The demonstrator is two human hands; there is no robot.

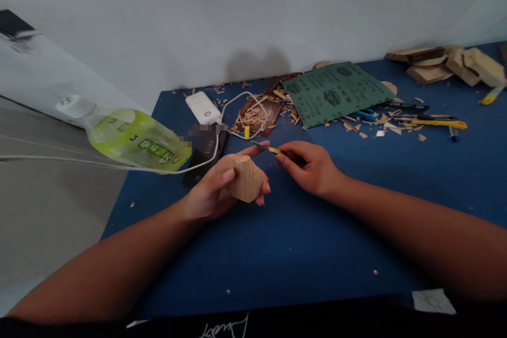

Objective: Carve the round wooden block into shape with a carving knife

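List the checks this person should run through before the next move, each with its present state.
1. Is the wooden block held? Ok: the left hand is around it.
2. Is the knife held? Ok: the right hand grips its handle.
3. Are the left fingers well clear of the blade? Not ok: one appears right by it.
4. Is the blade sharp? Cannot tell.
5. Is the white cable clear of both hands? Ok: it runs beyond the left hand.
6. Is the bottle capped? Ok: its white cap is on.
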